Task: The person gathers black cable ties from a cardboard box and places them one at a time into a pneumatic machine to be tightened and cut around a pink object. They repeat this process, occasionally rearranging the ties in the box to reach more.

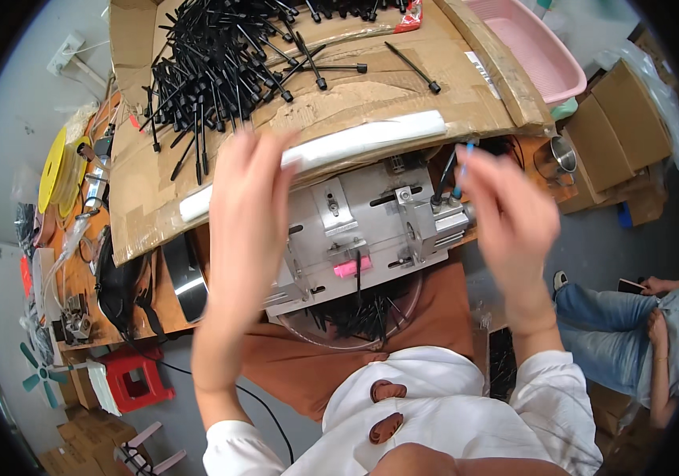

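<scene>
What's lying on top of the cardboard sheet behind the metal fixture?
On the cardboard sheet lies a heap of black sticks, a few stray ones, and a white tube along its near edge. The left hand hides part of the tube.

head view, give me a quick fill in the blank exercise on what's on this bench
1. The heap of thin black sticks lies on a sheet of ____.
2. The basket at the far right of the bench is ____ in colour.
3. The low stool on the floor at the left is ____.
4. The metal machine stands between the left hand and the ____ hand.

Missing words: cardboard; pink; red; right
</scene>
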`<act>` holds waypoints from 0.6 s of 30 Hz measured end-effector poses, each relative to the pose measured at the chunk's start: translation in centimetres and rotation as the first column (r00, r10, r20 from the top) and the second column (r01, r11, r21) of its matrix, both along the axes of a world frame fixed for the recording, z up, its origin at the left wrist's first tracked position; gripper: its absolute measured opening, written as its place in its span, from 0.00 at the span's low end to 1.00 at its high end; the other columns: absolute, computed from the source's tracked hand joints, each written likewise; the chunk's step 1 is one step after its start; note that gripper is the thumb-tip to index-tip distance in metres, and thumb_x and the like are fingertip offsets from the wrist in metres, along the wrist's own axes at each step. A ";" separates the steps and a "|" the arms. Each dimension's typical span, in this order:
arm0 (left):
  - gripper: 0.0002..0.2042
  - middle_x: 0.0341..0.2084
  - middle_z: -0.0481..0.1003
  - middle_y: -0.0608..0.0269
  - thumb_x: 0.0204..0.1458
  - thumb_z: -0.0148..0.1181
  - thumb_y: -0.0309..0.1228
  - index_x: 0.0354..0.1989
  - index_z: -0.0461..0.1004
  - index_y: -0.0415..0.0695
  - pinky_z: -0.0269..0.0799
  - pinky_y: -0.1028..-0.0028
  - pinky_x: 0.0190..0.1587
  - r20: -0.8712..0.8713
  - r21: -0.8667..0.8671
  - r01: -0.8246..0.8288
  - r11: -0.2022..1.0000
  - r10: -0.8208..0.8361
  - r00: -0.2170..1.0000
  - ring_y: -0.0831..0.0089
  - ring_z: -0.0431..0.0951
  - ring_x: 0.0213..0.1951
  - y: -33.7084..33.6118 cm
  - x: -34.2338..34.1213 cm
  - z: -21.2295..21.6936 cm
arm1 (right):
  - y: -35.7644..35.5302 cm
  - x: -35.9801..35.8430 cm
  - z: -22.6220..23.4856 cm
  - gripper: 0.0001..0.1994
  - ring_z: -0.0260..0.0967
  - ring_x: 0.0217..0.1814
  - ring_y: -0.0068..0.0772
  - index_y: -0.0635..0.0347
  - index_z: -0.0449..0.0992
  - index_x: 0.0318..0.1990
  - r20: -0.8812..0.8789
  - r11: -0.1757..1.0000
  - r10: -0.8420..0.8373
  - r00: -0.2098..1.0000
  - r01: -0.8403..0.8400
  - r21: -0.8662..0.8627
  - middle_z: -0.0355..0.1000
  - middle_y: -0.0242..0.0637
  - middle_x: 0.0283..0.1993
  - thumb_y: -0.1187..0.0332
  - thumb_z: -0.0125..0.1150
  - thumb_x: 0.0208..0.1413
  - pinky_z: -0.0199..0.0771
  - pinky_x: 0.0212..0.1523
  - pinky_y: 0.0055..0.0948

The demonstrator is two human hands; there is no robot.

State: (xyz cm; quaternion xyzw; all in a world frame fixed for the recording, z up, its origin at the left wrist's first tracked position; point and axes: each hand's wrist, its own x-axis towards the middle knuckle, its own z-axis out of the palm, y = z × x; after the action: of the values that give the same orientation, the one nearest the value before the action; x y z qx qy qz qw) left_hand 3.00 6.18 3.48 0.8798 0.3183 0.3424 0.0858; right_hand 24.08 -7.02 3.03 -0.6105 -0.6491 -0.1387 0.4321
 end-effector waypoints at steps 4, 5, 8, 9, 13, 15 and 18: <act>0.09 0.33 0.73 0.52 0.47 0.62 0.24 0.36 0.72 0.38 0.70 0.65 0.38 -0.110 0.139 0.084 0.987 -0.069 0.991 0.57 0.74 0.35 8.5 6.9 0.8 | 8.2 4.2 1.1 0.11 0.74 0.34 0.50 0.61 0.74 0.40 0.143 0.948 -0.279 0.950 0.296 -0.118 0.75 0.46 0.33 0.65 0.63 0.52 0.72 0.33 0.40; 0.09 0.32 0.73 0.53 0.47 0.62 0.23 0.36 0.72 0.38 0.70 0.66 0.37 -0.138 0.093 0.118 0.989 -0.104 0.985 0.57 0.74 0.34 9.3 7.5 0.6 | 9.5 5.2 1.1 0.11 0.74 0.34 0.50 0.61 0.74 0.40 0.142 0.948 -0.280 0.949 0.297 -0.114 0.75 0.46 0.33 0.65 0.63 0.52 0.72 0.33 0.40; 0.09 0.30 0.73 0.54 0.46 0.62 0.21 0.37 0.72 0.37 0.70 0.68 0.37 -0.163 -0.016 0.156 0.988 -0.156 0.974 0.60 0.74 0.31 9.2 6.6 0.9 | 11.9 6.9 0.9 0.12 0.73 0.39 0.50 0.60 0.73 0.40 0.317 0.923 -0.125 0.940 0.227 -0.310 0.75 0.45 0.34 0.64 0.62 0.52 0.71 0.37 0.43; 0.10 0.28 0.73 0.55 0.45 0.62 0.19 0.37 0.73 0.37 0.70 0.69 0.37 -0.120 -0.025 0.198 0.980 -0.199 0.973 0.62 0.74 0.30 8.6 5.7 1.0 | 12.3 7.4 1.1 0.11 0.72 0.36 0.44 0.60 0.73 0.41 0.277 0.914 -0.019 0.961 0.129 -0.385 0.74 0.43 0.33 0.66 0.61 0.54 0.70 0.35 0.38; 0.10 0.31 0.72 0.59 0.45 0.58 0.15 0.37 0.73 0.38 0.69 0.73 0.40 0.054 -0.082 0.069 0.994 -0.065 0.996 0.69 0.72 0.33 2.3 0.1 0.4 | 12.2 7.9 2.4 0.11 0.69 0.33 0.26 0.61 0.74 0.46 -0.085 0.922 0.137 0.987 -0.159 -0.353 0.73 0.36 0.32 0.69 0.59 0.56 0.67 0.31 0.26; 0.12 0.37 0.71 0.53 0.45 0.55 0.12 0.37 0.74 0.40 0.71 0.67 0.40 0.049 -0.071 0.000 0.998 0.003 0.999 0.59 0.74 0.39 -1.9 -1.9 -0.9 | 10.9 7.5 2.8 0.12 0.67 0.33 0.21 0.63 0.74 0.47 -0.361 0.903 0.228 0.904 -0.335 -0.271 0.72 0.33 0.32 0.70 0.59 0.56 0.65 0.30 0.22; 0.32 0.39 0.72 0.53 0.38 0.59 0.10 0.58 0.66 0.39 0.68 0.66 0.46 0.015 -0.147 -0.014 0.989 0.017 1.000 0.57 0.71 0.41 -9.7 -2.9 -4.4 | 7.4 5.9 2.1 0.13 0.65 0.33 0.17 0.67 0.73 0.48 -0.655 0.873 0.221 0.722 -0.446 -0.197 0.71 0.32 0.34 0.72 0.59 0.56 0.62 0.28 0.16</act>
State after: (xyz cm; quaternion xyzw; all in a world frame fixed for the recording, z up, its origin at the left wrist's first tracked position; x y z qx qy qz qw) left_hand 0.05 -3.48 -0.89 0.8657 0.3487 0.3260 0.1502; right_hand 30.01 0.41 5.10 -0.5576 -0.5872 0.2631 0.5245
